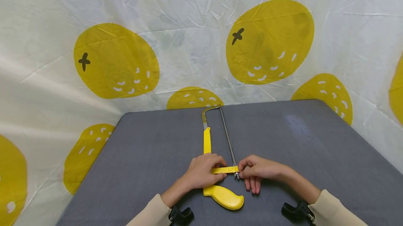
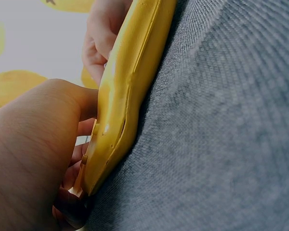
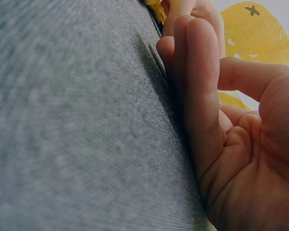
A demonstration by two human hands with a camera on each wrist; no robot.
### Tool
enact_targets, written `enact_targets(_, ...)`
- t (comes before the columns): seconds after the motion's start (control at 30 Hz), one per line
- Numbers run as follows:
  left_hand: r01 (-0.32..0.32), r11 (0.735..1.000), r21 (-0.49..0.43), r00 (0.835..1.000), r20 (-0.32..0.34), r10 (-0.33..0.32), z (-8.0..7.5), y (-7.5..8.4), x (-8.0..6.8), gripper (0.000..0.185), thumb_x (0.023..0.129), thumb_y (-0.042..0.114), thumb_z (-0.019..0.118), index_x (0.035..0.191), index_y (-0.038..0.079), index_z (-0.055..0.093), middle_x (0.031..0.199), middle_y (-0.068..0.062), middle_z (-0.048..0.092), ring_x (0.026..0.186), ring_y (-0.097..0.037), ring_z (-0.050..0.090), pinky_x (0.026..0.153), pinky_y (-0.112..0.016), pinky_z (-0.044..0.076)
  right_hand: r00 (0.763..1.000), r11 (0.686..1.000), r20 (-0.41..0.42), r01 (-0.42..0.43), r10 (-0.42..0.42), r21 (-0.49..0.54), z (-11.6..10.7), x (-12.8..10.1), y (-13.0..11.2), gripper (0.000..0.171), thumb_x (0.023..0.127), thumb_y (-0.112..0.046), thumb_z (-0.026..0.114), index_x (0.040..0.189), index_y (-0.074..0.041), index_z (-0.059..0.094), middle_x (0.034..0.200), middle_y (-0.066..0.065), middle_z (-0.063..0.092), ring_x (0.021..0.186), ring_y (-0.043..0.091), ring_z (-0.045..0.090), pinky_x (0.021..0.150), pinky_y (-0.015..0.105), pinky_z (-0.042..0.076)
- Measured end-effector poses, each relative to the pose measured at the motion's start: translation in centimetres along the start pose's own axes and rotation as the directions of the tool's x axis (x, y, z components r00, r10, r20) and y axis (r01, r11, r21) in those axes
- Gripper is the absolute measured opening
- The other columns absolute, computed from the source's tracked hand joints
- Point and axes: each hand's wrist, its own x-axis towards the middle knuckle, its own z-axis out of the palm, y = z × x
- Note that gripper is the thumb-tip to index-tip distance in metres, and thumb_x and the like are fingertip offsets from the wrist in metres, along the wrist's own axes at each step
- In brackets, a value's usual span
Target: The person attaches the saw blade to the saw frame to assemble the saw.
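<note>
A grey fabric-covered table [image 1: 315, 149] spreads under and beyond the hands. Behind it and to both sides hangs a creased white sheet [image 1: 195, 37] printed with big yellow fruit shapes [image 1: 270, 40]. The light is even and soft.

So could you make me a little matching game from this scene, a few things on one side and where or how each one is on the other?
Things:
1. hacksaw
2. left hand
3. right hand
4. table

States:
A. covered in grey cloth, bearing everything
B. pinches the metal end fitting by the blade
C. lies flat, yellow handle toward the person
D. holds the yellow frame just above the handle

Pairs: 1-C, 2-D, 3-B, 4-A
</note>
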Motion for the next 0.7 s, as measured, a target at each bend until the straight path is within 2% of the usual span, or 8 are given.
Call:
enact_targets(0.33,0.005,1.0,-0.007,1.0,0.008,-0.005,-0.32,0.16,0.15,0.017,0.09,0.046,0.076,0.104,0.039,0.072,0.081,0.019,0.056,0.068,0.003,0.048,0.052,-0.021,0.037,1.0,1.0,-0.001,-0.005,0.005,0.012,-0.25,0.0,-0.05,0.022,0.101,-0.008,0.057,0.105,0.013,0.056,0.076,0.01,0.072,0.056,0.01,0.071,0.053,0.029,0.058)
enact_targets(0.7,0.012,1.0,-0.007,1.0,0.014,-0.012,-0.62,0.27,0.28,0.016,0.09,0.046,0.075,0.104,0.039,0.071,0.08,0.019,0.055,0.069,0.002,0.047,0.052,-0.022,0.037,1.0,1.0,0.01,-0.003,0.002,0.022,-0.47,-0.05,-0.42,0.024,0.101,-0.007,0.057,0.106,0.016,0.056,0.076,0.01,0.072,0.057,0.009,0.071,0.053,0.029,0.058)
